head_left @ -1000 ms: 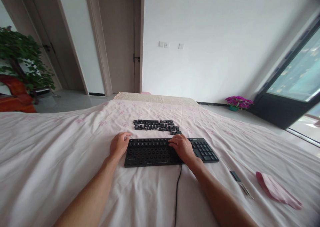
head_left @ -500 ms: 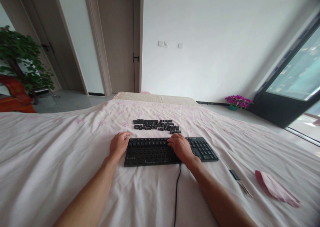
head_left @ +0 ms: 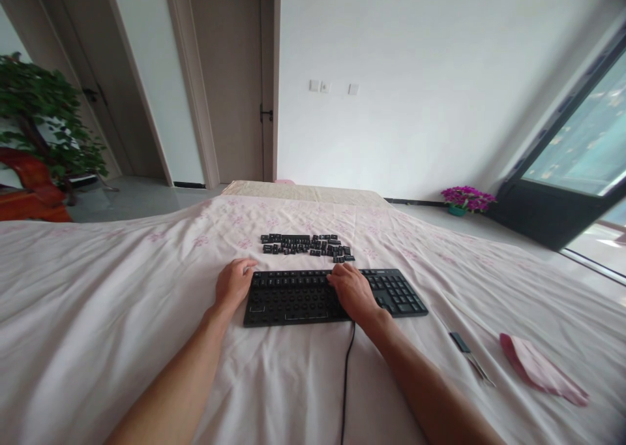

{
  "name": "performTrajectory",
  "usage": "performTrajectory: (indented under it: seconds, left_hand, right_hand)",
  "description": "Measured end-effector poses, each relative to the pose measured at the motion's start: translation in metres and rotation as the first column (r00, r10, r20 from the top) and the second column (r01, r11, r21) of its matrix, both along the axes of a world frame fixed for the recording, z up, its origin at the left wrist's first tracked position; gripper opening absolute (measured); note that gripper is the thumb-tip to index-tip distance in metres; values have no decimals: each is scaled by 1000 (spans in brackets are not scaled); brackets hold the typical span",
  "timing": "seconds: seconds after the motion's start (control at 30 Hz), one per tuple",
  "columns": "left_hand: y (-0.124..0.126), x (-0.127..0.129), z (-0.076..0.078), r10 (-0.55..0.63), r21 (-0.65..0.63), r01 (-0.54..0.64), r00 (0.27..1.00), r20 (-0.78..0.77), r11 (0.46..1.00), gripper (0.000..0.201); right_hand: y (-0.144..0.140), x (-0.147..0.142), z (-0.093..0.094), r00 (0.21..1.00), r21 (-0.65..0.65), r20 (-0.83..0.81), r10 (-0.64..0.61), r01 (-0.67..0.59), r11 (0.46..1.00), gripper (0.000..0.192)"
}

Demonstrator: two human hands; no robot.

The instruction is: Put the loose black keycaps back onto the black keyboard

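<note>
A black keyboard (head_left: 293, 308) lies on the patterned sheet, many of its main keys off and the bare key posts showing. My left hand (head_left: 235, 283) rests at its upper left corner, fingers stretched toward the back edge and seeming to touch it. Over the right part of the main key area is my right hand (head_left: 353, 290), fingers bent together with the tips down on the upper key rows. Whatever those fingertips hold, if anything, is hidden. Behind the keyboard, several loose black keycaps (head_left: 295, 240) lie in uneven rows.
A black cable (head_left: 346, 380) runs from the keyboard toward me. To the right lie a small tool with a dark handle and metal prongs (head_left: 472, 359) and a folded pink cloth (head_left: 542, 370). The pale sheet (head_left: 147, 288) is wrinkled.
</note>
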State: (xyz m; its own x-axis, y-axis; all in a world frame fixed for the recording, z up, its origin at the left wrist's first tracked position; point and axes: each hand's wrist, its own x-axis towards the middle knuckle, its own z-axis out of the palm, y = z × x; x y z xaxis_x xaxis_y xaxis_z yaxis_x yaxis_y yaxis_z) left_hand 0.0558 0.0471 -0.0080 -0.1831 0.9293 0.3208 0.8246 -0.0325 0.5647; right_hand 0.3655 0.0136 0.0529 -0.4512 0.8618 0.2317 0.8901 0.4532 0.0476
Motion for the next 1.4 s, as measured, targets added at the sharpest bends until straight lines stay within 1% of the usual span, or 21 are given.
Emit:
performTrajectory:
  seconds: [0.1, 0.27, 0.37, 0.5, 0.57, 0.63, 0.7, 0.73, 0.83, 0.93, 1.1, 1.4]
  left_hand:
    - [0, 0, 0, 1, 1, -1, 1000, -6, 1000, 32]
    - [-1, 0, 0, -1, 5, 1, 1000, -14, 1000, 32]
    - [-2, 0, 1, 0, 2, 0, 1000, -14, 1000, 32]
    - [-3, 1, 3, -1, -3, 1, 1000, -15, 1000, 32]
    - [-3, 2, 3, -1, -1, 1, 1000, -14, 1000, 31]
    - [-3, 2, 3, -2, -1, 2, 1000, -7, 1000, 31]
    - [-3, 2, 3, -3, -5, 3, 1000, 1, 1000, 30]
    - [-3, 2, 3, -3, -8, 3, 1000, 4, 1000, 30]
    - [-3, 2, 3, -2, -13, 3, 1000, 5, 1000, 29]
    - [-3, 2, 4, -1, -13, 1, 1000, 4, 1000, 30]
    - [-4, 2, 6, 2, -24, -2, 1000, 13, 1000, 29]
    - [-3, 1, 3, -2, -5, 2, 1000, -1, 1000, 31]
  right_hand:
    - [-7, -7, 0, 996, 13, 82, -22, 21, 1000, 19]
    - [-13, -13, -3, 990, -17, 139, -16, 18, 1000, 21]
    - [-16, -10, -4, 993, -25, 113, -25, 28, 999, 27]
    - [-17, 2, -1, 999, -52, 14, -44, 45, 998, 35]
    - [-10, 11, 2, 996, -68, -70, -48, 43, 997, 36]
    - [5, 20, 6, 985, -55, -154, -72, 64, 996, 36]
    - [25, 28, 11, 972, -21, -196, -129, 127, 992, 33]
    - [35, 31, 12, 968, -15, -191, -163, 163, 986, 31]
    - [63, 35, 13, 958, -42, -144, -247, 243, 969, 23]
    - [79, 30, 9, 967, -51, -85, -242, 238, 970, 18]
    - [89, 20, 5, 979, -31, 62, -196, 199, 980, 16]
    - [96, 11, 10, 979, -37, 163, -123, 130, 991, 17]
